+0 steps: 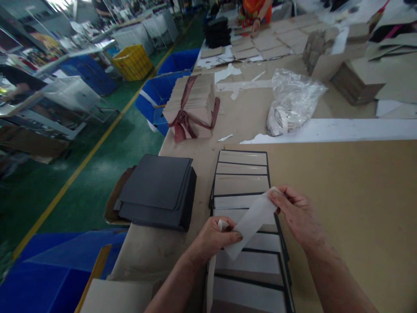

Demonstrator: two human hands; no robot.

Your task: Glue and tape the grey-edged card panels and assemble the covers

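Note:
Between my two hands a strip of thin whitish translucent paper (256, 219) is stretched at a slant. My left hand (216, 237) pinches its lower part between thumb and fingers, and a small white scrap (223, 224) pokes out of that hand. At the upper right end, my right hand (296, 211) grips the strip with thumb and fingertips. Beneath the hands lies a long row of overlapping dark-edged panels (243, 184) with pale faces, some shiny. Their middle is partly hidden by the strip and my left hand.
Left of the row sits a stack of black sheets (156, 182). Behind it is a board bundle (195, 104) tied with reddish ribbon. A clear plastic bag (293, 102) lies further right. Blue bins (163, 93) stand by the table edge. Across the table works another person (257, 13).

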